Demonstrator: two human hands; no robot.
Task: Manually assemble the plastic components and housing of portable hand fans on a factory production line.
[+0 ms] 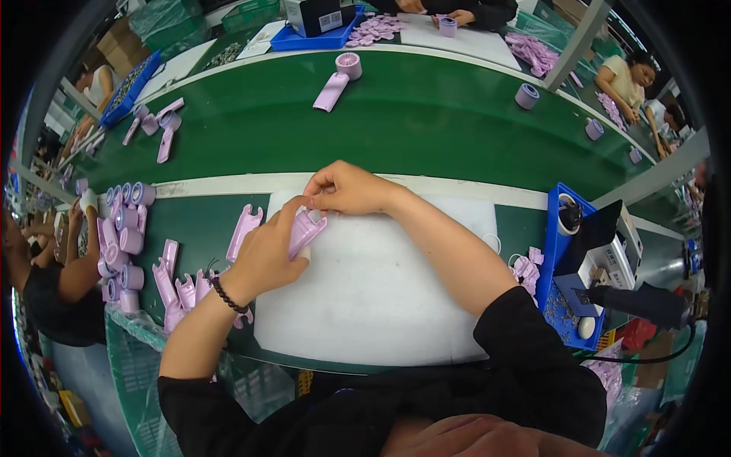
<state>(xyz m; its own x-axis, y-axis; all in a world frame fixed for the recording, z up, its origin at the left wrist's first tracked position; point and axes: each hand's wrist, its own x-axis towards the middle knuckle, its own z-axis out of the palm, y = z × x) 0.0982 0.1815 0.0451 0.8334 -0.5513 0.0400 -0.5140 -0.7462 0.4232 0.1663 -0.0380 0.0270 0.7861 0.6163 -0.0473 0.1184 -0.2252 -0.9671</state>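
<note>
My left hand (pixel 263 255), with a dark bead bracelet at its wrist, is closed around a pink plastic handle shell (pixel 306 231). The shell's forked end points up and away, over the left part of a white mat (pixel 381 297). My right hand (pixel 346 189) reaches across, fingertips pinched together at the shell's far end and meeting the left fingers. Whatever sits in that pinch is too small to make out. Beside my left hand lies another pink shell (pixel 244 228), and more loose pink shells (pixel 173 293) are to its left.
Pink round-headed parts (pixel 122 244) are piled at the left. Beyond the mat runs a green conveyor (pixel 442 129) carrying a pink handheld fan (pixel 332 91). At right stand a blue tray (pixel 560 320) of small screws and a black tool (pixel 640 303). Co-workers sit across and at left.
</note>
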